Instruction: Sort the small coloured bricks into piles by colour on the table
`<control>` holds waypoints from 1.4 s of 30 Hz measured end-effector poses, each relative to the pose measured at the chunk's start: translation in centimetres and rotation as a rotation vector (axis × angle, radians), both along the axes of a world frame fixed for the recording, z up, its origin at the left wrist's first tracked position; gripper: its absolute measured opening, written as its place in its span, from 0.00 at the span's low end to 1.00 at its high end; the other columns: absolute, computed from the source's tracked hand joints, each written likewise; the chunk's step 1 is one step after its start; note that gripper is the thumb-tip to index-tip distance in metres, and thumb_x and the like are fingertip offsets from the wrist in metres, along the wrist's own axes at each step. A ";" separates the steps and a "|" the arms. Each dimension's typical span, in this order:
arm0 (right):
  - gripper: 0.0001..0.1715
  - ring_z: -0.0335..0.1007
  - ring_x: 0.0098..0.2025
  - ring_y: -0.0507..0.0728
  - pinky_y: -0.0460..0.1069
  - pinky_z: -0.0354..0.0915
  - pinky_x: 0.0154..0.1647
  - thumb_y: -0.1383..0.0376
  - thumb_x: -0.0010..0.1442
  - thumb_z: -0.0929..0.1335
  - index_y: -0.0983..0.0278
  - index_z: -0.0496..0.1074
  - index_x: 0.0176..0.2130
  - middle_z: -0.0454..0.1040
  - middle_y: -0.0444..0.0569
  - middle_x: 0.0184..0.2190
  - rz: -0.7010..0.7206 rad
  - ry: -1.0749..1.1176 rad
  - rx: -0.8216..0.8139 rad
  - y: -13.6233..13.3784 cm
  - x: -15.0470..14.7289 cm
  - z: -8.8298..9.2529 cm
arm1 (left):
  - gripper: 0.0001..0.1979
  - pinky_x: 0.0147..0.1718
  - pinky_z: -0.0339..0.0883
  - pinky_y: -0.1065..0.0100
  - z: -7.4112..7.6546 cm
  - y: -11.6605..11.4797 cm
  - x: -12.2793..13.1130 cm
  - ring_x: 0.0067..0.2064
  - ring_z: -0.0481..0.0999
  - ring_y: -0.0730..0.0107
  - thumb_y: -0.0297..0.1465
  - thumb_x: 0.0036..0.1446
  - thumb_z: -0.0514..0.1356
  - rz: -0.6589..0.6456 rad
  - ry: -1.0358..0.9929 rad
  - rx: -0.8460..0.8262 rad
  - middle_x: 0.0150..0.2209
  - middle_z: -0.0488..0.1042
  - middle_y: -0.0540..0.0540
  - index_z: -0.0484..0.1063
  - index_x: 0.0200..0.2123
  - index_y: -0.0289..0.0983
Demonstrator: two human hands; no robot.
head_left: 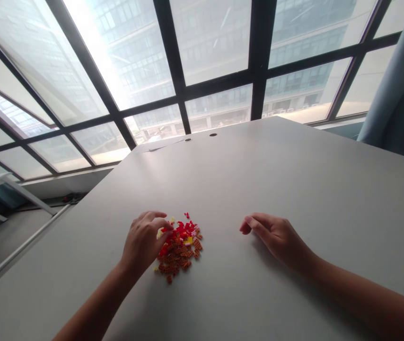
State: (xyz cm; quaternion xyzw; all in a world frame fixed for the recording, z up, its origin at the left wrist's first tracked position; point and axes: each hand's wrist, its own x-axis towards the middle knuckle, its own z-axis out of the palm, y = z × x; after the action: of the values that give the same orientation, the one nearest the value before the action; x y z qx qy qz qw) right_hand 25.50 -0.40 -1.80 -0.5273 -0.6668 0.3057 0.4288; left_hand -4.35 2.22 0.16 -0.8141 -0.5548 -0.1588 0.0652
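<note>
Orange and red toy bricks [180, 247] lie in one loose heap on the pale grey tabletop [259, 189], just ahead of the person and left of centre. Orange pieces gather on the near side and red ones toward the middle, with a few yellow and pink bricks mixed in. Several strays sit just off the edge, but all the bricks shown remain close around the heap, none set out in a separate group.

The left hand [142, 241] arches over the heap's left edge, its curled fingers [159, 220] slightly apart and reaching in among the bricks. Whether they are pinching a piece cannot be told from this view. The right hand [276, 241] rests on the table to the right of the heap, well apart from it, with its fingers [257, 221] close together, lightly curved and holding nothing.

Farther along the tabletop, two small round holes [200, 137] sit near the far corner. Beyond it, a large dark-framed window [219, 80] looks onto a glass-fronted building [219, 42], and a blue-grey curtain [397, 85] hangs at the right.
</note>
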 end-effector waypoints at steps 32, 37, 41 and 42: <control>0.25 0.74 0.30 0.57 0.49 0.67 0.34 0.51 0.59 0.59 0.62 0.74 0.25 0.78 0.49 0.26 0.003 -0.032 -0.011 0.0 0.0 -0.1 | 0.03 0.48 0.65 0.51 0.4 -1.4 1.9 0.50 0.72 0.53 0.29 0.51 0.63 -0.094 -0.053 0.008 0.43 0.77 0.46 0.77 0.28 0.42; 0.24 0.74 0.30 0.56 0.49 0.67 0.34 0.52 0.59 0.59 0.62 0.74 0.26 0.78 0.49 0.26 -0.004 -0.043 -0.007 0.0 0.1 -0.1 | 0.06 0.49 0.65 0.51 -0.2 -3.0 4.1 0.54 0.68 0.53 0.30 0.52 0.64 -0.248 -0.052 0.002 0.47 0.76 0.47 0.78 0.34 0.46; 0.24 0.73 0.30 0.56 0.48 0.67 0.34 0.52 0.59 0.58 0.62 0.74 0.25 0.77 0.48 0.25 0.000 -0.047 0.006 0.0 0.0 -0.2 | 0.09 0.51 0.64 0.51 -0.8 -3.2 4.3 0.56 0.67 0.54 0.28 0.54 0.63 -0.254 -0.024 0.047 0.49 0.75 0.47 0.78 0.37 0.47; 0.25 0.73 0.30 0.56 0.48 0.67 0.34 0.52 0.60 0.58 0.62 0.74 0.25 0.77 0.48 0.25 0.001 -0.047 0.008 0.0 0.0 -0.3 | 0.09 0.50 0.64 0.52 -0.9 -3.2 4.3 0.55 0.67 0.54 0.28 0.54 0.63 -0.255 -0.023 0.047 0.48 0.75 0.47 0.78 0.37 0.47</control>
State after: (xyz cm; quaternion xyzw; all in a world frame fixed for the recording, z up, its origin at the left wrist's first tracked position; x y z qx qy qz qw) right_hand 25.53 -0.36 -2.07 -0.5324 -0.6781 0.2907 0.4149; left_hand -0.07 -0.93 -0.76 -0.8744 -0.4437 -0.1881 0.0569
